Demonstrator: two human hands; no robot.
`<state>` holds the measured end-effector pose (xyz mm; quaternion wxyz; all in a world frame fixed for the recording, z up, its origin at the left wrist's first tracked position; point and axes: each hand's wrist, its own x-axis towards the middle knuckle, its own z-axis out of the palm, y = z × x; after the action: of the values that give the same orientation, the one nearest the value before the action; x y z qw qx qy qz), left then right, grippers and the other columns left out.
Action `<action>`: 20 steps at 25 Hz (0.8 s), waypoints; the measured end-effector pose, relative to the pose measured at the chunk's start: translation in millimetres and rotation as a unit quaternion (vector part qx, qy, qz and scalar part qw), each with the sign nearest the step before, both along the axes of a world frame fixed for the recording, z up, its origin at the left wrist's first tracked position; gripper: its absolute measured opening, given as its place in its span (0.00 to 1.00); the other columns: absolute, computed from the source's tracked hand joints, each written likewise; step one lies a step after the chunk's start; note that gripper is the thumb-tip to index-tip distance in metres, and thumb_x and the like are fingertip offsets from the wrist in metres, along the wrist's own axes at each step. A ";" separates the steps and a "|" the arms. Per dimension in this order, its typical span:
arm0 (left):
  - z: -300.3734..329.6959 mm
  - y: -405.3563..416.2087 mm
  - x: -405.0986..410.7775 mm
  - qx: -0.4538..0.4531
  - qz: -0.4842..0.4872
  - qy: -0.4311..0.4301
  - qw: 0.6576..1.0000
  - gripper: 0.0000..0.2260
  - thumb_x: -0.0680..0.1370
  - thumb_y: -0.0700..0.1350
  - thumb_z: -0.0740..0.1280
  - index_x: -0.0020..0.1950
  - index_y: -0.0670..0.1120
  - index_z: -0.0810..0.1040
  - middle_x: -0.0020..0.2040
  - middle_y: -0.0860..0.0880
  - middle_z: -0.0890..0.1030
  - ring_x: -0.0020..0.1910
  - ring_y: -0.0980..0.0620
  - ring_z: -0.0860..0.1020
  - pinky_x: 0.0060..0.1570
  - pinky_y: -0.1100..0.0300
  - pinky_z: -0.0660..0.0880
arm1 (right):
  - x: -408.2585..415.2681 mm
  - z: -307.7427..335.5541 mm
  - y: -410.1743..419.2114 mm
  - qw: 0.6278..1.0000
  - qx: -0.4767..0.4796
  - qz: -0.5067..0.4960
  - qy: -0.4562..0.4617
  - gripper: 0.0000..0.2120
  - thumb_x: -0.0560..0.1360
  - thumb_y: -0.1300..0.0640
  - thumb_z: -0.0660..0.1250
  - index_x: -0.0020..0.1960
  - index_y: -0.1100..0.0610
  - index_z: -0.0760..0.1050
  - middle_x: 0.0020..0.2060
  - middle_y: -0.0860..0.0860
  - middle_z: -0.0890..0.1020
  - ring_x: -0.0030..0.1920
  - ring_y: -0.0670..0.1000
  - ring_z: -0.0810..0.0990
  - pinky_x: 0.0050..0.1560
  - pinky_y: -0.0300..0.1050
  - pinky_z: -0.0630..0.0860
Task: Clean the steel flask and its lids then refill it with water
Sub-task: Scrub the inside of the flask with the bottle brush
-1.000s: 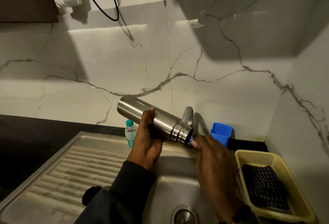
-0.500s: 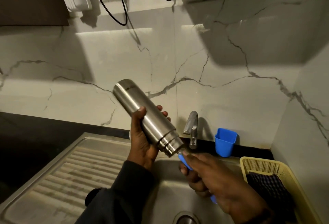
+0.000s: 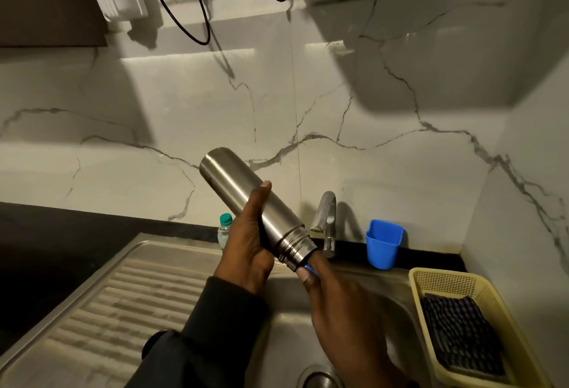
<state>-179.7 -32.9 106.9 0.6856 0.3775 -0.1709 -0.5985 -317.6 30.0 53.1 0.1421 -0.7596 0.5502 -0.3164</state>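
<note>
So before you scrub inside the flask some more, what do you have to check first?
1. Left hand grips the steel flask firmly: ok.
2. Flask mouth tilted down over the sink: ok.
3. Right hand holds the blue-handled tool at the mouth: ok.
4. Tool's working end is inside the flask: cannot tell, hidden.
5. Water running from the tap: not ok, none visible.
6. Flask inside is clean: cannot tell.

Right hand (image 3: 345, 304) has pushed the blue brush (image 3: 308, 268) deeper into the flask (image 3: 246, 203), its handle now nearly hidden at the mouth, the base tipped higher than a second ago
</note>
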 end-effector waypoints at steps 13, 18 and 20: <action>-20.8 1.9 -6.8 -0.215 -0.100 0.093 0.967 0.31 0.62 0.56 0.79 0.59 0.41 0.80 0.48 0.45 0.81 0.45 0.48 0.82 0.46 0.54 0.81 | -23.3 30.7 -4.2 0.610 0.553 0.228 -0.519 0.15 0.77 0.48 0.60 0.37 0.57 0.75 0.25 0.48 0.57 0.21 0.43 0.53 0.21 0.33 0.53; -29.1 -3.2 -1.3 -0.266 -0.109 0.149 0.946 0.41 0.62 0.55 0.82 0.71 0.44 0.71 0.54 0.44 0.79 0.55 0.46 0.78 0.62 0.44 0.76 | -30.4 19.0 1.5 0.952 0.224 0.095 -0.185 0.12 0.76 0.41 0.62 0.46 0.49 0.75 0.31 0.47 0.73 0.30 0.43 0.72 0.30 0.33 0.66; -36.1 -5.5 -0.6 -0.244 -0.095 0.128 0.956 0.48 0.58 0.55 0.84 0.74 0.44 0.70 0.56 0.44 0.80 0.59 0.44 0.76 0.69 0.41 0.70 | -32.0 4.7 -2.1 0.999 -0.026 -0.019 -0.026 0.09 0.78 0.46 0.61 0.50 0.47 0.78 0.39 0.45 0.76 0.40 0.47 0.77 0.39 0.36 0.70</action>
<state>-180.4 -38.4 70.8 0.7127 0.1008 -0.2583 -0.6444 -349.6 27.9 57.8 0.1304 -0.7442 0.5521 -0.3527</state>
